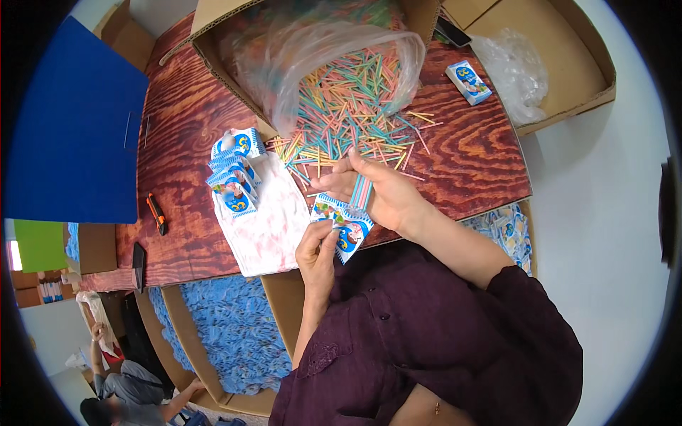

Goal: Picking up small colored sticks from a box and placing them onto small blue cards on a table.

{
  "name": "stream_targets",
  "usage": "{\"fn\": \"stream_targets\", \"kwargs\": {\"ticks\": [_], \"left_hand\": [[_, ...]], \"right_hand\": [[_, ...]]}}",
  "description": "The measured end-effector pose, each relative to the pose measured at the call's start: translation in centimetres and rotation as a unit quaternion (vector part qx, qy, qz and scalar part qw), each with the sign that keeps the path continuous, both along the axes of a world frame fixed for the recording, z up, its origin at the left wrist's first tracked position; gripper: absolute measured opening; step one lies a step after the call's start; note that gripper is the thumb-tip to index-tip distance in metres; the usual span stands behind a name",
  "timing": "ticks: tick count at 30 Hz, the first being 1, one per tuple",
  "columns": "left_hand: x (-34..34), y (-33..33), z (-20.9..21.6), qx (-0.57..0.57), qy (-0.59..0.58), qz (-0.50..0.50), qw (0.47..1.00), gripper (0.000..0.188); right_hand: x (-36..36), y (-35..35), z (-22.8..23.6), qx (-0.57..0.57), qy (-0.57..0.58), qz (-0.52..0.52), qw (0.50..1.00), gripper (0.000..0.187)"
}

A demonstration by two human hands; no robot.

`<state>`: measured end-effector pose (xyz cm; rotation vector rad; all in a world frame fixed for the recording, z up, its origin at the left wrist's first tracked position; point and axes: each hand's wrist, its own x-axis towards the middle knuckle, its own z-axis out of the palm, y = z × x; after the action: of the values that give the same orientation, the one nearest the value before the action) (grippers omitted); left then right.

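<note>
My left hand (317,257) pinches a small blue-and-white printed packet (351,238) at the table's front edge. In my right hand (387,190), a few pastel pink and blue candy-like sticks (361,190) lie against the palm, fingers extended around them. The sticks' lower ends meet the packet's upper edge; I cannot tell whether they are inside it. Just beyond my hands, a heap of thin pink, yellow and green-blue sticks (348,106) spills out of a clear plastic bag (408,53). Several similar packets (234,192) lie overlapping on a white cloth (266,234) to the left.
The bag lies in a tipped cardboard box (226,85). An orange cutter (156,214) is at left, a small printed box (469,82) at right. Cartons of blue wrappers (234,326) stand below the table (192,245). Another person (131,387) sits at lower left.
</note>
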<state>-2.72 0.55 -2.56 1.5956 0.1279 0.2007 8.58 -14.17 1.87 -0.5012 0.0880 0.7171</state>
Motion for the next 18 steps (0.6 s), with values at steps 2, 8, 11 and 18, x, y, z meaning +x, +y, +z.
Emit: {"fn": "stream_targets", "kwargs": {"ticks": [2, 8, 11, 18], "left_hand": [[-0.1, 0.0, 0.0, -0.002, 0.002, 0.003, 1.000, 0.008], [0.3, -0.6, -0.1, -0.021, -0.014, 0.034, 0.999, 0.009], [0.6, -0.8, -0.6, -0.086, -0.046, 0.043, 0.994, 0.011], [1.1, -0.5, 0.6, -0.241, -0.090, 0.044, 0.965, 0.017]], "right_hand": [[-0.3, 0.3, 0.2, -0.012, -0.007, 0.003, 1.000, 0.036], [-2.0, 0.7, -0.1, -0.130, -0.127, -0.018, 0.983, 0.041], [-2.6, 0.7, 0.1, -0.197, -0.313, 0.120, 0.921, 0.056], [-3.6, -1.4, 5.7, -0.497, -0.547, 0.055, 0.671, 0.068]]}}
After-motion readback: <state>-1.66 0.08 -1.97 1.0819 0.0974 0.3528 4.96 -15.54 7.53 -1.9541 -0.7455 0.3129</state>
